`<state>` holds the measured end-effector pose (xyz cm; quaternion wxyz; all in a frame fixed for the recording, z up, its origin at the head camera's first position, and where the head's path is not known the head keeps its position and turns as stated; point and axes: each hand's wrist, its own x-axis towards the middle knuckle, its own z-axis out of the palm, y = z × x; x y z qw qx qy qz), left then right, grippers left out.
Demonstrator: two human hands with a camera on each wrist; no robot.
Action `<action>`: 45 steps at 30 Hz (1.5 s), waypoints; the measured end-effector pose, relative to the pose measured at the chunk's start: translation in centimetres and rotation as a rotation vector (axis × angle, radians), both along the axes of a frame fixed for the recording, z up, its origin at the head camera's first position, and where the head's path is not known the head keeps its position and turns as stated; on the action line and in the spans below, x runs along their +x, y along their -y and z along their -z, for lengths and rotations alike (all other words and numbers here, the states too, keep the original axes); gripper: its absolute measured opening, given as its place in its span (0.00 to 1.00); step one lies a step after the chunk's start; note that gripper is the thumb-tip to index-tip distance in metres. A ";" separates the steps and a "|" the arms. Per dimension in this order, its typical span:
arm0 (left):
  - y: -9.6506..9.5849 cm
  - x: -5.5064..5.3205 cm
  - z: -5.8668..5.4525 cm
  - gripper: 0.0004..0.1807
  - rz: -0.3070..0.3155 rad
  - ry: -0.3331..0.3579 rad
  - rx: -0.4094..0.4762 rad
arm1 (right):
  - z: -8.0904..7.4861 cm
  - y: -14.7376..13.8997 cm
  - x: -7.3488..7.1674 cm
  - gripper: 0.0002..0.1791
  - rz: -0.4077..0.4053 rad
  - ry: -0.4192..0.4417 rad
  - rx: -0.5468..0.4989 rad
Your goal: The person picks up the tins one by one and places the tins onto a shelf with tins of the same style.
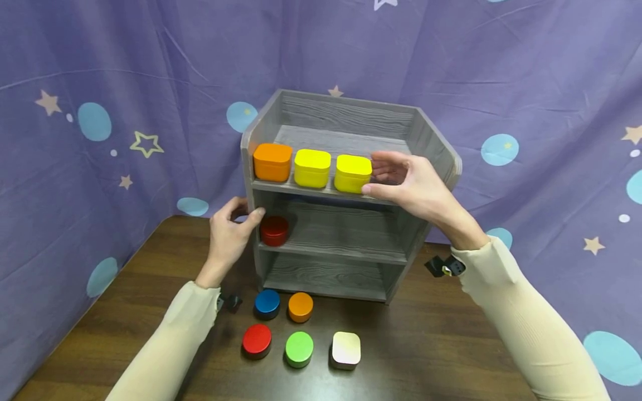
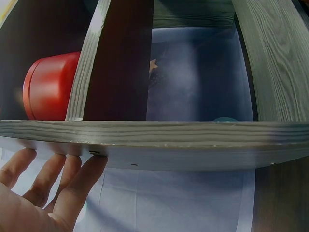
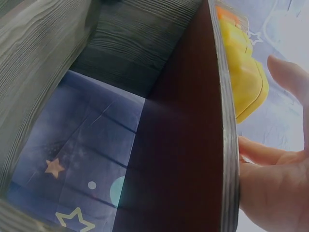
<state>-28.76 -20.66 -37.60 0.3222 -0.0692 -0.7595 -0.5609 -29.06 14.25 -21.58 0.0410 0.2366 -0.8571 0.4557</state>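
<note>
On the top level of a grey shelf unit [image 1: 333,257], in the head view, the end yellow box [image 1: 353,174] stands beside a second yellow box [image 1: 312,169] and an orange box [image 1: 272,162]. The person's right hand [image 1: 418,186] is at its right side, thumb and fingers spread apart (contact is hard to tell). The left hand [image 1: 225,234] holds the unit's left side, thumb over the front edge near a dark red tin [image 1: 274,231]. Four round tins [image 1: 299,349] and a pale square tin [image 1: 346,350] sit on the table [image 1: 436,345].

In the left wrist view, four fingers [image 2: 79,188] touch the panel's outer face.

In the right wrist view, a gap separates the uppermost digit from the nearest yellow box.
</note>
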 end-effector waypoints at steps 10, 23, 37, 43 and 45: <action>0.0 0.0 0.1 0.15 0.004 -0.005 0.007 | 0.5 -0.7 0.9 0.38 0.001 0.006 -0.047; 0.0 -0.1 0.2 0.15 0.011 -0.009 0.006 | 1.4 -1.2 1.7 0.35 0.003 -0.035 -0.134; 0.0 -0.2 -0.1 0.15 0.010 -0.013 0.008 | 1.7 -2.1 4.1 0.34 -0.003 -0.059 -0.142; 0.0 -0.2 -0.1 0.16 0.011 -0.005 0.001 | 2.5 -2.2 5.4 0.32 -0.036 -0.079 -0.133; 0.0 -0.1 0.0 0.15 0.008 -0.004 0.000 | 2.8 -2.3 5.7 0.32 -0.041 -0.085 -0.130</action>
